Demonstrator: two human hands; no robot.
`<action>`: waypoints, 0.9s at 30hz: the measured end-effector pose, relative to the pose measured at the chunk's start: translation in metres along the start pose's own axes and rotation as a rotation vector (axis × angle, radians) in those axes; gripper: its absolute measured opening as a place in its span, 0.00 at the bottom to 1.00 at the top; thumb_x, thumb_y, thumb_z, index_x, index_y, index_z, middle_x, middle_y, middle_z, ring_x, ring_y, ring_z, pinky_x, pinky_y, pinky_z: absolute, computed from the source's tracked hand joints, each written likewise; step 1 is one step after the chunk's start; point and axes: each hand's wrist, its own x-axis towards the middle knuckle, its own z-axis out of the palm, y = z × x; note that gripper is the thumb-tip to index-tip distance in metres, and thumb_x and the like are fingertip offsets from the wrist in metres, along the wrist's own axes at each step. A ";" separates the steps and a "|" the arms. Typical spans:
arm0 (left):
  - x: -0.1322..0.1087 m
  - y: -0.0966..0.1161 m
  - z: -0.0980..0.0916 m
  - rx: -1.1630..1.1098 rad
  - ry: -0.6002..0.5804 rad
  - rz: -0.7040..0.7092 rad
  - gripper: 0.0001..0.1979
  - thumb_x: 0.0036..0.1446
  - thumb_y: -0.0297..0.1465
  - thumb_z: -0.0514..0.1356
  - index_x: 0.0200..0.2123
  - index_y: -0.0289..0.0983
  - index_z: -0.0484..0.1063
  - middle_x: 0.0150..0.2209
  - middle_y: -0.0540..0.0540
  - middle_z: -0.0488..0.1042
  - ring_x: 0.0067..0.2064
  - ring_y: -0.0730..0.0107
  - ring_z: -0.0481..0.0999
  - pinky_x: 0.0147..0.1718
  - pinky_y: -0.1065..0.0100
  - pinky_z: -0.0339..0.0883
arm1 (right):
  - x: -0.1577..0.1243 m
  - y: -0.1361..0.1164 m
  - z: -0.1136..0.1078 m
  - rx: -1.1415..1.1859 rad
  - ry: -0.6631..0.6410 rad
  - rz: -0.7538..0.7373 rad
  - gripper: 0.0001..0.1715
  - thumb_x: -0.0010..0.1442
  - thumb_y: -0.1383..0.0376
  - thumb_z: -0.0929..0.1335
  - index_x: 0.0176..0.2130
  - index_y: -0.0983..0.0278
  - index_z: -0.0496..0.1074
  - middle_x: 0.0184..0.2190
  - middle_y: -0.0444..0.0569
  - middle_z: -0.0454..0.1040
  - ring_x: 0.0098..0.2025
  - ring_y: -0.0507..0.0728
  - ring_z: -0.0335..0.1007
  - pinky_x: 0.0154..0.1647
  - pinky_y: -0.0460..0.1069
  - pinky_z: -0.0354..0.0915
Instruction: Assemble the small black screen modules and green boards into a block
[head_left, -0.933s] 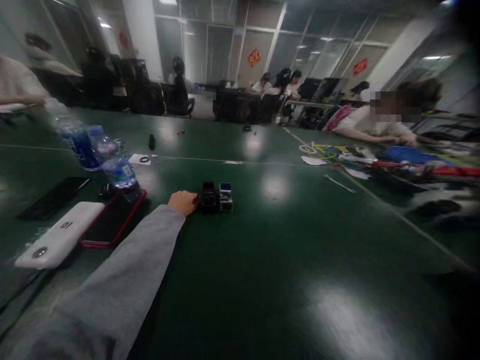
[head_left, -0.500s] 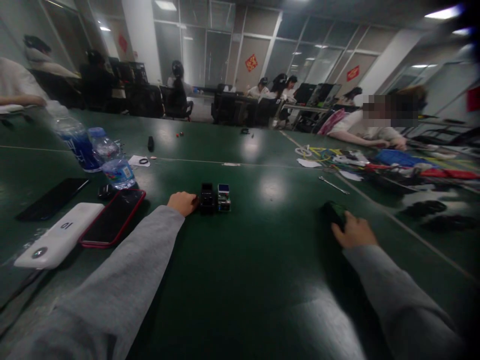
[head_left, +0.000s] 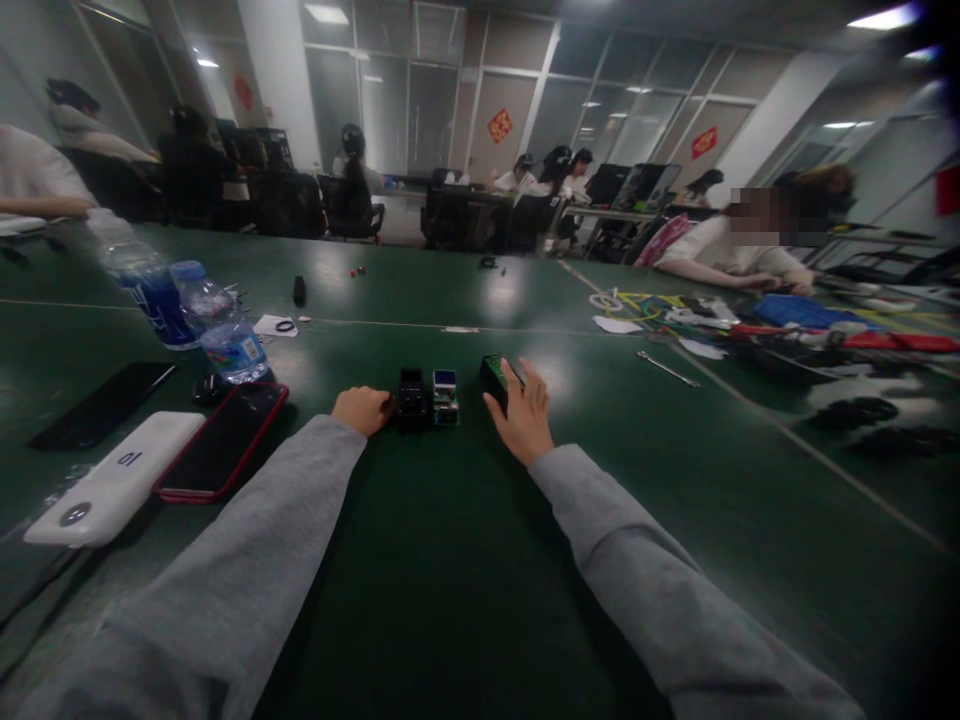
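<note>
My left hand point(head_left: 362, 411) rests on the green table, fingers curled in, right beside a small black device point(head_left: 412, 398). Nothing shows inside that fist. Just right of the black device stands a small circuit board module point(head_left: 445, 398) with a dark screen at its top. My right hand point(head_left: 526, 412) has its thumb and fingers around a dark box with a green circuit board point(head_left: 493, 373) on top, a short gap to the right of the module. The fingers partly cover this box.
On the left lie a red-edged phone point(head_left: 229, 440), a white power bank point(head_left: 124, 480) and a black phone point(head_left: 105, 405). Two bottles, one being a clear blue-capped bottle point(head_left: 225, 330), stand behind them. A wrench point(head_left: 667, 369) and tangled cables point(head_left: 660, 308) lie right, near a seated person point(head_left: 720, 250).
My right hand has moved left across the table with the dark box, from the far right to beside the circuit board module. My left hand has stayed in place.
</note>
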 end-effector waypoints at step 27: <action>-0.002 0.001 -0.002 0.022 -0.001 -0.001 0.17 0.60 0.38 0.48 0.39 0.41 0.74 0.37 0.44 0.77 0.38 0.64 0.76 0.32 0.68 0.65 | -0.009 -0.026 -0.005 0.564 -0.229 0.039 0.14 0.64 0.60 0.62 0.47 0.63 0.61 0.41 0.52 0.70 0.42 0.59 0.69 0.45 0.56 0.67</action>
